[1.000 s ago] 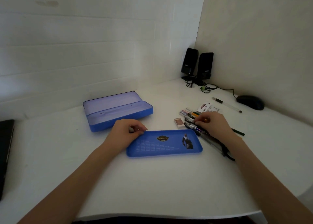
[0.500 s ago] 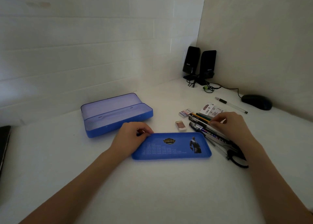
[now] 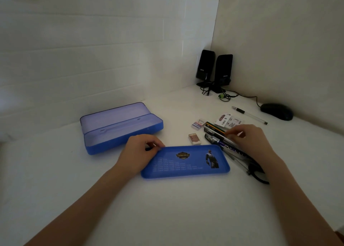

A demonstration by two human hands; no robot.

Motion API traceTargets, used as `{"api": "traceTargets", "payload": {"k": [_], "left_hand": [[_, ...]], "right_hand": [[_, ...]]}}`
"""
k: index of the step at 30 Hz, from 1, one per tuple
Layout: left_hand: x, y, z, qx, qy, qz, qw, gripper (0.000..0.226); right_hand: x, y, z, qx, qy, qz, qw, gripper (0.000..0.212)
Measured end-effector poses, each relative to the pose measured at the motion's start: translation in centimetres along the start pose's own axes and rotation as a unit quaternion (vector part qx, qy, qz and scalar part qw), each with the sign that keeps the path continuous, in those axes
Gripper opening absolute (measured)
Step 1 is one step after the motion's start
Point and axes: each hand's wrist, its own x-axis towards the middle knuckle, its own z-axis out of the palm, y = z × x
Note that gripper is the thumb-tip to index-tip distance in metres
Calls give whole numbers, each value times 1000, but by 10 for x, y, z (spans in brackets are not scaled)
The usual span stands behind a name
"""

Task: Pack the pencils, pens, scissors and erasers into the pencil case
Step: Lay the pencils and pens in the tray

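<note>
I am seeing print in several places, but none of it is resolving into readable words. The blue tray (image 3: 186, 162) is showing a badge emblem, a printed figure and rows of tiny characters. The speakers (image 3: 214, 69) are carrying small pale logos, and the card packet (image 3: 226, 119) a dark label, all too blurred.

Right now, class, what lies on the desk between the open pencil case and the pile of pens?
In the head view, two erasers: the pink eraser and the white eraser.
</note>
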Motion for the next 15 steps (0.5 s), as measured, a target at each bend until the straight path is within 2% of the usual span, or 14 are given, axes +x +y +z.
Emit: {"api": "traceTargets", "payload": {"k": [2,4,7,10,15], "left_hand": [[-1,0,-1,4,-5,-1,1000,26],[-3,-2,-4,6,-15,-2,1000,27],[-3,-3,-10,4,-30,-6,1000,22],[-4,-2,-11,-3,-35,-11,999,21],[-5,-3,-9,-7,-30,-10,999,19]], "right_hand": [[-1,1,-1,-5,-15,-9,1000,4],[-2,3,-1,-23,-14,-7,1000,6],[0,7,0,-25,14,7,1000,3],[1,9,0,-38,21,26,999,12],[-2,5,-2,-23,49,45,998,15]]}}
